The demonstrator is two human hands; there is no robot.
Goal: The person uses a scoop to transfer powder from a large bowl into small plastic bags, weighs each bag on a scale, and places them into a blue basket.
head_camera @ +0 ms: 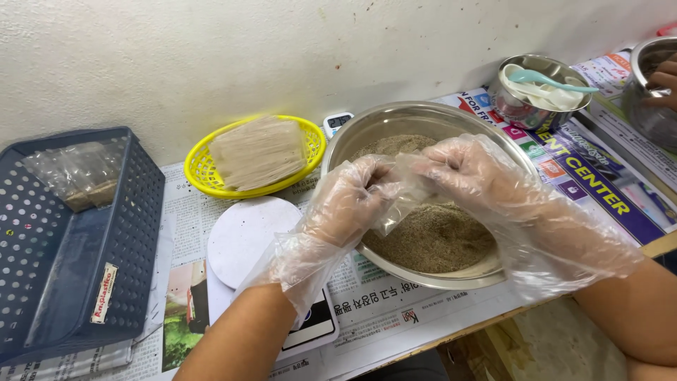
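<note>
Pinching one small clear bag (396, 204) together, both gloved hands, left hand (345, 204) and right hand (465, 173), hover over the grain-filled steel bowl (367, 130), the bag apparently hanging toward six o'clock.

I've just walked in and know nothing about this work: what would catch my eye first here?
Two hands in clear plastic gloves, the left hand and right hand, meet over a big steel bowl of grey-brown grainy powder, pinching a small clear bag between them. Behind, by the wall, a bright yellow basket holds a stack of flat packets, and a dark blue crate sits at far left.
</note>
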